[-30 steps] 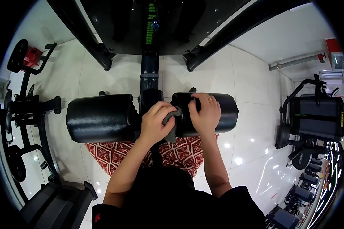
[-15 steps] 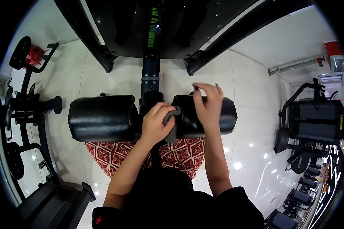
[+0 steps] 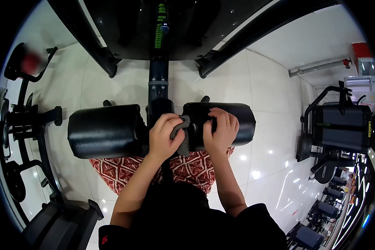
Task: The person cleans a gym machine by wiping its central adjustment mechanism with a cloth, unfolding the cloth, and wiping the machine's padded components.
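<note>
My left hand [image 3: 163,135] is closed around a grey cloth [image 3: 184,137], between two black padded rollers. Part of the cloth hangs below my thumb, and its upper end lies against the inner end of the right roller [image 3: 245,125]. Over that same roller is my right hand [image 3: 221,130], its fingers bent and apart from the thumb, with nothing visible in it. Whether it touches the padding I cannot tell. The left roller [image 3: 104,132] lies to the left of my left hand. A dark metal post [image 3: 158,89] runs up between the rollers.
The machine's black housing [image 3: 133,46] stands ahead, with slanted legs [image 3: 229,50] at its sides. Below the rollers is red-and-white patterned fabric [image 3: 121,173]. Other gym machines stand to the left [image 3: 33,125] and right [image 3: 341,129] on pale floor tiles [image 3: 271,137].
My right hand has come down and slightly left, from raised above the right roller to lower over it. My left hand keeps hold of the cloth. The view has shifted slightly.
</note>
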